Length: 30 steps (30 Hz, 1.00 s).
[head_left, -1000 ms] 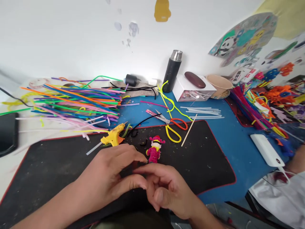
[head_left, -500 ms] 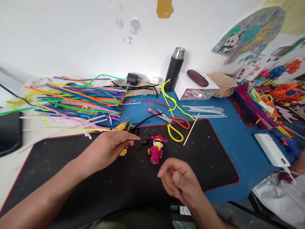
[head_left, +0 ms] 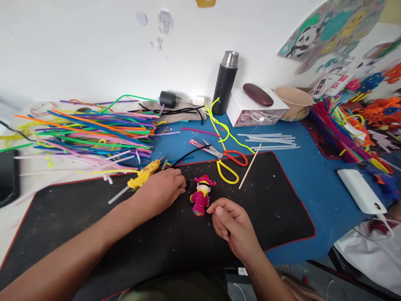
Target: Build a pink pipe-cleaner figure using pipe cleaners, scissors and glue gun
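Observation:
My left hand point(head_left: 163, 189) is closed, its fingertips down at a small black piece point(head_left: 187, 185) on the black mat point(head_left: 150, 238); what lies between the fingers is hidden. Just right of it a small pink doll point(head_left: 201, 195) with a red-and-pink hat lies on the mat. My right hand point(head_left: 230, 223) is loosely curled beside the doll's lower right, thumb near the fingers; whether anything is in it is hidden. Beyond my left hand are a yellow glue gun point(head_left: 144, 173) and a black stem point(head_left: 191, 154).
Scissors point(head_left: 227, 161) and a wooden stick point(head_left: 249, 166) lie behind the doll. Colourful pipe cleaners point(head_left: 100, 131) are heaped at the left. A black bottle point(head_left: 225, 83), a white box point(head_left: 255, 108) and a bowl point(head_left: 293, 102) stand at the back; a white power bank point(head_left: 361, 191) lies at the right.
My left hand has lowered and its fingers have curled in at the small black piece, showing more of the glue gun. My right hand stays near the doll. The view has shifted slightly.

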Available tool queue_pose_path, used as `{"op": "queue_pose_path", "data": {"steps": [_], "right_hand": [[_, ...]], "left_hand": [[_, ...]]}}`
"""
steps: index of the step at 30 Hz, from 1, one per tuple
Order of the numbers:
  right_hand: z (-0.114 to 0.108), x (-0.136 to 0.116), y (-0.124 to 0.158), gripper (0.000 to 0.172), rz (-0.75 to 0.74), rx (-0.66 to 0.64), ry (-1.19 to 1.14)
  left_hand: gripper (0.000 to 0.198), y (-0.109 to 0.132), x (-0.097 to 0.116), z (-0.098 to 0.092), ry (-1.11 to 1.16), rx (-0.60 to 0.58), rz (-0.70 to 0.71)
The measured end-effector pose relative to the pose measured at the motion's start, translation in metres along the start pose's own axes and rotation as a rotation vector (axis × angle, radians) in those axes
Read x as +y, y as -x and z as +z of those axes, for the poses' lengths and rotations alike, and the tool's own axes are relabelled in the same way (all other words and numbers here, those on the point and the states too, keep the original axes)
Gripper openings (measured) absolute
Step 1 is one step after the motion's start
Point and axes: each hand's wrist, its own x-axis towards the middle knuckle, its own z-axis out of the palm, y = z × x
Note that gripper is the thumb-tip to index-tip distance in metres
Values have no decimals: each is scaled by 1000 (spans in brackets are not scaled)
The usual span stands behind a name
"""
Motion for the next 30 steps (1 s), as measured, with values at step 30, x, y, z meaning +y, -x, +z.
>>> {"op": "queue_pose_path", "data": {"steps": [30], "right_hand": [[-1,-19,-21,11,-496,46,947]], "left_hand": [[24,-5,29,-37,794,-294,-39]]}}
